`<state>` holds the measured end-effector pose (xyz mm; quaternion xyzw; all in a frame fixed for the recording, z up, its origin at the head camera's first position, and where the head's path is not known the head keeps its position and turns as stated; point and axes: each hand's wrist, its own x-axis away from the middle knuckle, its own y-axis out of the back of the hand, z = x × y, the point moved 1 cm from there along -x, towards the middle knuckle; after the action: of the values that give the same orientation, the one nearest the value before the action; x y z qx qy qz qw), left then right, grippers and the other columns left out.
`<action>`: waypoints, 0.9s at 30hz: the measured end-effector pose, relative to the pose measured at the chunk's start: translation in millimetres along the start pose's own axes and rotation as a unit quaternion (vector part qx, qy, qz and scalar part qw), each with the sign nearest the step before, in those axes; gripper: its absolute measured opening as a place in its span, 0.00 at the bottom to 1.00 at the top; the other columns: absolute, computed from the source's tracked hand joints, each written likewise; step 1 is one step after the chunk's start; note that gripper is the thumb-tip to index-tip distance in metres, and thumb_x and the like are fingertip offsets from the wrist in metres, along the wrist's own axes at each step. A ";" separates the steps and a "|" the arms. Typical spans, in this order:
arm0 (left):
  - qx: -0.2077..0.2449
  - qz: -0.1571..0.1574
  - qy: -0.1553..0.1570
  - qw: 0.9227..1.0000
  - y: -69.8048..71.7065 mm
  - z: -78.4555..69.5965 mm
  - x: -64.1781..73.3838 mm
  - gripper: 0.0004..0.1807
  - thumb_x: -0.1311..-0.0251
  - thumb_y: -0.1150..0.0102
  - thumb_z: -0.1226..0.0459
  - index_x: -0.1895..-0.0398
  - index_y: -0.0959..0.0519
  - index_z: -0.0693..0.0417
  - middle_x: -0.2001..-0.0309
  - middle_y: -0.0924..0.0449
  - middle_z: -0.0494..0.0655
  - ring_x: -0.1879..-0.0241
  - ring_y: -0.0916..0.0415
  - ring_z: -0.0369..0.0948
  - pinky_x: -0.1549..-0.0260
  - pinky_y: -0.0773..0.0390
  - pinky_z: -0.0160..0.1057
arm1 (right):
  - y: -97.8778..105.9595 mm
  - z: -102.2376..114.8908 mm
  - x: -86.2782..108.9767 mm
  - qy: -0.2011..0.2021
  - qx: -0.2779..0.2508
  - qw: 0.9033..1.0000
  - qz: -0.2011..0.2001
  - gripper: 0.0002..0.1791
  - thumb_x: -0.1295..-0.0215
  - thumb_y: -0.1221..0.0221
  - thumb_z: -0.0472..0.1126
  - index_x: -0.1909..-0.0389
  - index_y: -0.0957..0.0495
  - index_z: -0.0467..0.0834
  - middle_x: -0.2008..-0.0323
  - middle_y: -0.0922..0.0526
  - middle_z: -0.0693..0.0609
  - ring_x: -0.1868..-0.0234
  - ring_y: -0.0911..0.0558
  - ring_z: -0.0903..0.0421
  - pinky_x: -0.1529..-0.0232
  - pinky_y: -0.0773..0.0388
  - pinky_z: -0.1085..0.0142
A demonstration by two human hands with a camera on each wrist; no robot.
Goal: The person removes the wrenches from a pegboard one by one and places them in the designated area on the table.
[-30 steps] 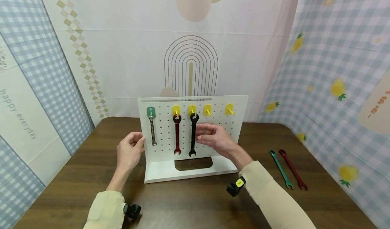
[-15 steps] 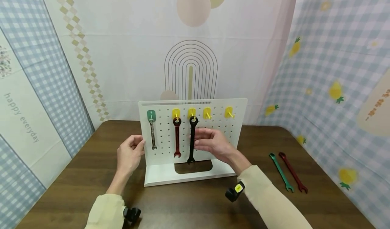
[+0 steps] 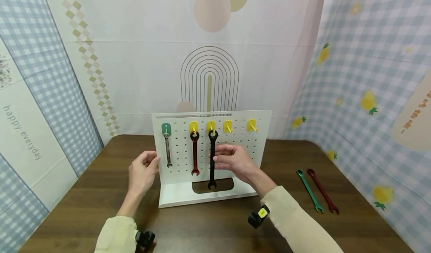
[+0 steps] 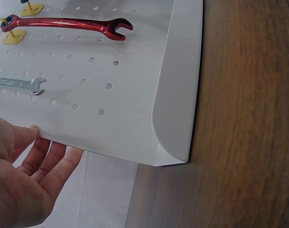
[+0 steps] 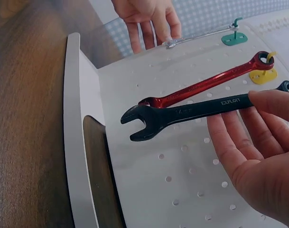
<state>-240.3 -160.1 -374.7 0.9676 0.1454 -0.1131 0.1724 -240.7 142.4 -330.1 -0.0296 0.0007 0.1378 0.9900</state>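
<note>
My right hand (image 3: 237,161) pinches the shank of a black combination wrench (image 5: 201,110), thumb on one side and fingers behind. The wrench's ring end is at a yellow hook (image 3: 211,126) on a white pegboard (image 3: 182,152), its open end pointing down. My left hand (image 3: 143,169) holds the board's left edge, the thumb in front and fingers behind. Left of the black wrench a red wrench (image 3: 195,154) hangs from another yellow hook (image 3: 193,127). A small silver wrench (image 3: 168,150) hangs from the green hook (image 3: 166,129).
Two yellow hooks, one nearer (image 3: 228,126) and one farther right (image 3: 251,125), bear no tools. On the brown table (image 3: 202,228) to the right lie a green wrench (image 3: 310,191) and a dark red wrench (image 3: 323,191). Patterned cloths hang around the table.
The black wrench's open end has come down, so it hangs lower over the board's cut-out. My right hand stays at its shank. My left hand keeps its place at the edge.
</note>
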 end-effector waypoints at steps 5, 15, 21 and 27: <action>-0.002 0.000 0.000 1.000 -0.1 0.0 -0.4 0.09 0.25 0.40 0.65 0.48 0.17 0.60 0.55 0.15 0.60 0.59 0.17 0.43 0.67 0.17 0.22 | -2.6 1.7 2.5 0.004 0.014 1.000 -0.012 0.16 0.32 0.35 0.26 0.44 0.20 0.29 0.53 0.10 0.42 0.57 0.11 0.55 0.50 0.10 0.56; 0.001 -0.003 -0.001 1.000 -0.2 -0.1 1.1 0.08 0.25 0.39 0.66 0.49 0.17 0.61 0.55 0.14 0.60 0.61 0.18 0.38 0.66 0.15 0.24 | -6.7 2.8 5.9 0.008 0.021 1.000 -0.015 0.14 0.32 0.35 0.27 0.47 0.18 0.30 0.52 0.10 0.39 0.58 0.09 0.54 0.52 0.09 0.56; -0.003 -0.003 -0.004 1.000 0.3 -0.3 0.4 0.08 0.25 0.39 0.67 0.49 0.17 0.60 0.55 0.14 0.60 0.62 0.19 0.36 0.67 0.16 0.23 | -8.7 6.4 8.5 0.012 0.023 1.000 -0.018 0.14 0.32 0.34 0.27 0.47 0.18 0.30 0.54 0.09 0.42 0.59 0.09 0.54 0.53 0.09 0.57; -0.002 0.001 -0.002 1.000 0.5 0.4 -0.4 0.09 0.25 0.39 0.66 0.48 0.17 0.60 0.54 0.14 0.59 0.63 0.19 0.33 0.67 0.16 0.23 | -9.1 7.5 10.6 0.011 0.017 1.000 -0.017 0.15 0.33 0.34 0.26 0.47 0.18 0.29 0.59 0.09 0.46 0.62 0.10 0.56 0.55 0.09 0.58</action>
<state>-240.6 -160.8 -374.8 0.9673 0.1439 -0.1150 0.1746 -228.0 137.0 -322.1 -0.0138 0.0134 0.1205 0.9925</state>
